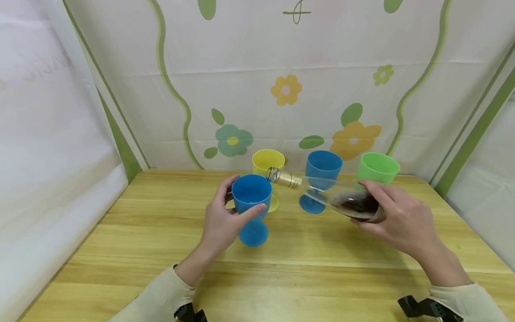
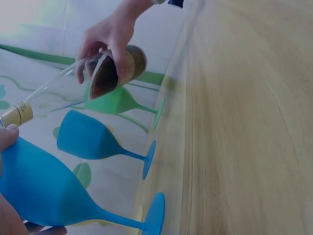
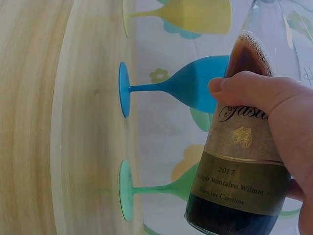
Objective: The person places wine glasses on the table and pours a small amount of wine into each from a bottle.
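My left hand (image 1: pixel 225 221) grips the bowl of a blue wine goblet (image 1: pixel 252 192), thumb on the near side. The goblet stands upright, its foot on the table, as the left wrist view shows. With my right hand (image 1: pixel 404 219) I hold a clear glass wine bottle (image 3: pixel 234 181) round its labelled body. It lies tilted far over, neck to the left, and its mouth is at the goblet's rim. Dark liquid (image 2: pixel 103 81) with froth sits in the lower body of the bottle. Whether the goblet holds any liquid I cannot tell.
Behind the bottle stand a yellow goblet (image 1: pixel 268 156), a second blue goblet (image 1: pixel 324 164) and a green goblet (image 1: pixel 378 165), all upright near the back edge. The wooden table (image 1: pixel 297 290) meets a flower-printed curtain (image 1: pixel 241 94) there. Pale curtain also hangs at both sides.
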Demonstrator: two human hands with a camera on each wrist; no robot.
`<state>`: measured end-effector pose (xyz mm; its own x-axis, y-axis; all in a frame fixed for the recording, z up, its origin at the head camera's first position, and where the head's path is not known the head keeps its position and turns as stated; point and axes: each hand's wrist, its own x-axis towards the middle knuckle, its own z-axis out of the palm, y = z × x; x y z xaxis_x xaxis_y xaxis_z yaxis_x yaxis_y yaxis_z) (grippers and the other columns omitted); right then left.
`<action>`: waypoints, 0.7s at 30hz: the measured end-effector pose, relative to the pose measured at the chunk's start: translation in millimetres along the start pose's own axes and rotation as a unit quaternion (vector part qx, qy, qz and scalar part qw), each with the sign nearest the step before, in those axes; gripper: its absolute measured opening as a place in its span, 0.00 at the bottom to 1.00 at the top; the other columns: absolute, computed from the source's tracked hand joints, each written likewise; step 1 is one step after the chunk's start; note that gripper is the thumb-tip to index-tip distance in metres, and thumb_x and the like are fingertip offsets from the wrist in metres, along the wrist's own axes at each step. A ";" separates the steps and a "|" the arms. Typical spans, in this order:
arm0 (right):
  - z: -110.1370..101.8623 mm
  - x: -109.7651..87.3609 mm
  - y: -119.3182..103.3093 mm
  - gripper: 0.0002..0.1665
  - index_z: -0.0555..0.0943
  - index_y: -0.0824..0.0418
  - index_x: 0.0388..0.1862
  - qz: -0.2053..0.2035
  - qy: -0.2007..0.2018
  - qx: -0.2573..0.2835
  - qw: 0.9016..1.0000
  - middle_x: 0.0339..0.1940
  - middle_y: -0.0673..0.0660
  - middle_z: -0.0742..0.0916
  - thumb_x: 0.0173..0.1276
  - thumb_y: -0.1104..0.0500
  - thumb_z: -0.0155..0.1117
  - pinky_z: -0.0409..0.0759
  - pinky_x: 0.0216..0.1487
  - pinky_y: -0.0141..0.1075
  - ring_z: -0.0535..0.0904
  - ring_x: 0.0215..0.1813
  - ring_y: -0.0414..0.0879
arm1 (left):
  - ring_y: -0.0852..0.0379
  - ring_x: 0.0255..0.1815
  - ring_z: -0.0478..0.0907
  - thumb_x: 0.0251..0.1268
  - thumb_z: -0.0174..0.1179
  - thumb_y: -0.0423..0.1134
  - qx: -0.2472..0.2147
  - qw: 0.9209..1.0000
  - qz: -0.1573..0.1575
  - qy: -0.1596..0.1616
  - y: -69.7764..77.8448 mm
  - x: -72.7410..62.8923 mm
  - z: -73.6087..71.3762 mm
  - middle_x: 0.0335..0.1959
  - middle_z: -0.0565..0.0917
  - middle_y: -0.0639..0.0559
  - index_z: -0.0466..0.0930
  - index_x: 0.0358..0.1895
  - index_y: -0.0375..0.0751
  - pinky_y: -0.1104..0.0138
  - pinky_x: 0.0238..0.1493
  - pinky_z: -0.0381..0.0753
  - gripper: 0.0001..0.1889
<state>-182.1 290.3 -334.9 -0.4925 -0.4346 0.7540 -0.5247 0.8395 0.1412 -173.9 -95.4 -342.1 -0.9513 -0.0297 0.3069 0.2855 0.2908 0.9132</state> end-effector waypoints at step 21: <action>-5.2 4.7 -0.2 0.49 0.83 0.57 0.67 -0.031 0.003 -0.009 0.999 0.49 0.62 0.88 0.73 0.21 0.43 0.84 0.29 0.61 0.87 0.45 0.64 | 0.42 0.70 0.79 0.64 0.77 0.46 -0.009 1.000 0.014 -0.012 -0.7 -0.7 1.2 0.71 0.79 0.46 0.66 0.78 0.54 0.45 0.60 0.87 0.41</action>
<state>-180.6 289.8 -328.0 -0.4553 -0.4833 0.7477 -0.5405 0.8174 0.1992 -173.6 -94.4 -343.3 -0.9451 0.0006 0.3268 0.3144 0.2746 0.9087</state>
